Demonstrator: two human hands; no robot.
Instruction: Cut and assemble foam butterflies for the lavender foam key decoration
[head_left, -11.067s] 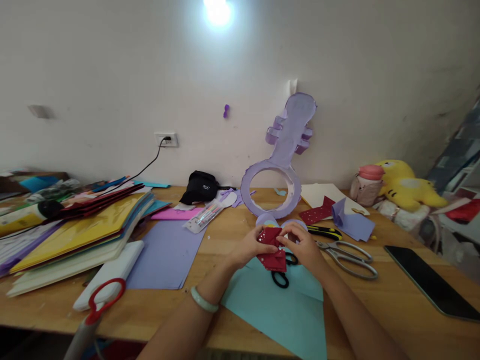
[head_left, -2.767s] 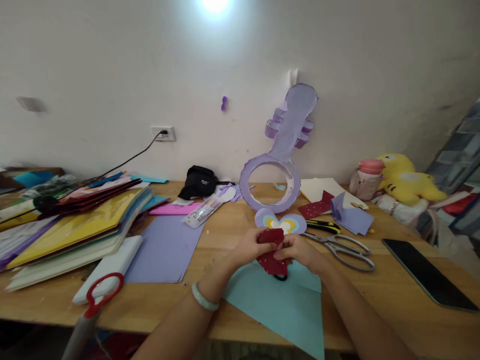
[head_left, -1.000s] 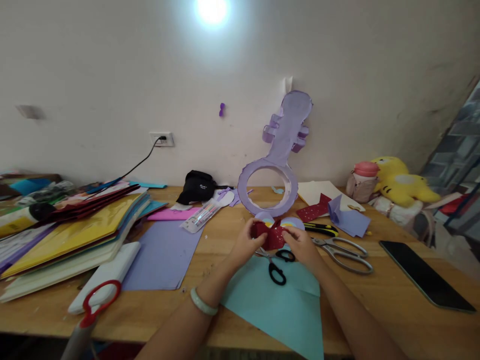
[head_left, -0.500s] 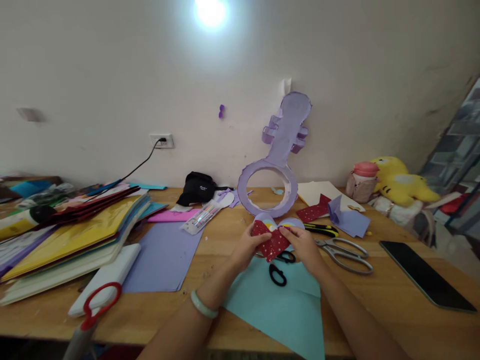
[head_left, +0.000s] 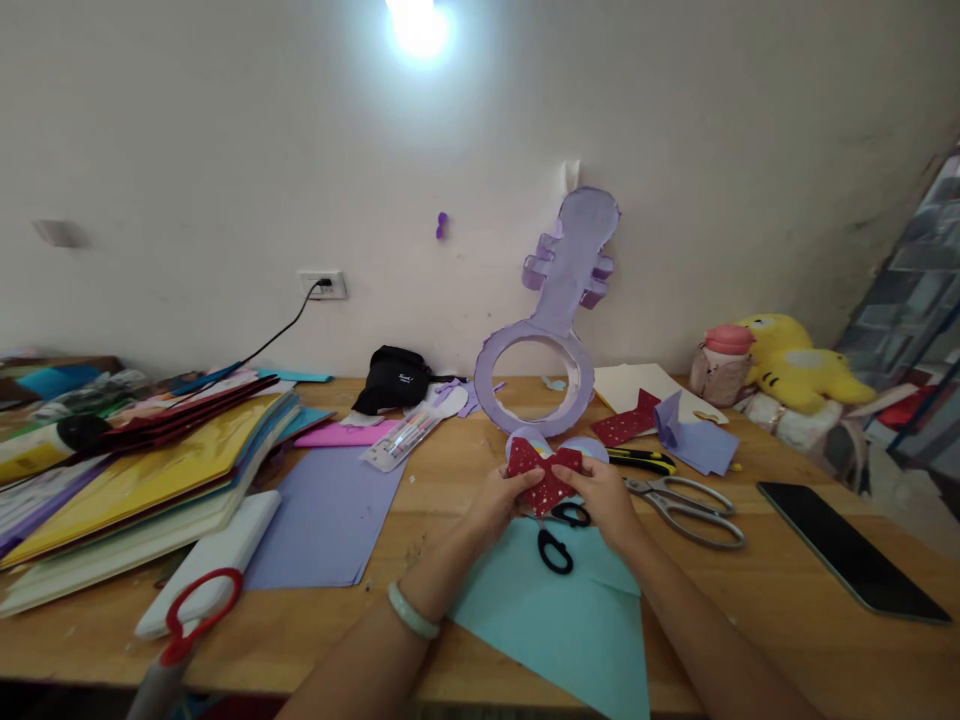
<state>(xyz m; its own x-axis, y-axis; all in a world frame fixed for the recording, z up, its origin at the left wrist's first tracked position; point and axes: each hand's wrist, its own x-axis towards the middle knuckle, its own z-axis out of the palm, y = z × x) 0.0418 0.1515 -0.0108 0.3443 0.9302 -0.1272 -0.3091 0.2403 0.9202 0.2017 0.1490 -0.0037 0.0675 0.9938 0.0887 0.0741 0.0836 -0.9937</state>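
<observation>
My left hand [head_left: 500, 500] and my right hand [head_left: 600, 497] pinch a red glitter heart cut-out [head_left: 544, 473] between them, one at each lower side, just above the table. Behind the heart lies a lilac heart-shaped piece [head_left: 592, 449], mostly hidden. Small black-handled scissors [head_left: 556, 535] lie under my hands on a light blue sheet [head_left: 559, 610].
A lilac guitar-shaped cardboard form [head_left: 556, 318] leans on the wall. Large steel scissors [head_left: 686, 498], a yellow utility knife [head_left: 642, 460], a phone [head_left: 852, 551], red and lilac scraps [head_left: 664, 422], a lilac sheet [head_left: 326, 516], a paper stack [head_left: 146, 470], a pen pack [head_left: 401, 436] and a yellow plush [head_left: 801, 364] surround me.
The folded red piece has been opened out into a heart and lifted slightly away from me. The small black scissors, covered before, now lie exposed on the blue sheet.
</observation>
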